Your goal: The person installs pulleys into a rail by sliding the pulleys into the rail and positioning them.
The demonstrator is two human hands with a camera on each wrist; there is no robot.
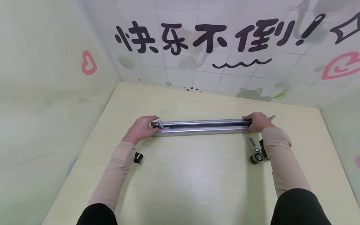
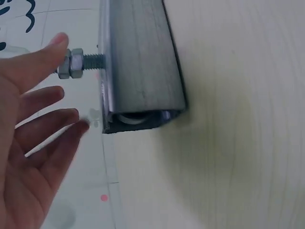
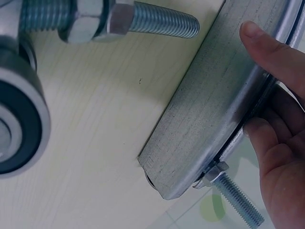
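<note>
Rail (image 1: 201, 126) lies on the tabletop (image 1: 197, 181), right hand (image 1: 257, 122) gripping one end, left hand (image 1: 140, 128) open at the other; loose roller (image 1: 257, 154) waits nearby.

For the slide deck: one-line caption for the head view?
Both hands, left hand and right hand, hold the ends of a metal rail on a wooden table.

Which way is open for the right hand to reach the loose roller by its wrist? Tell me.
Probably yes: the roller lies bare on the table just behind the right hand, nothing between, but the fingers would first have to release the rail.
</note>
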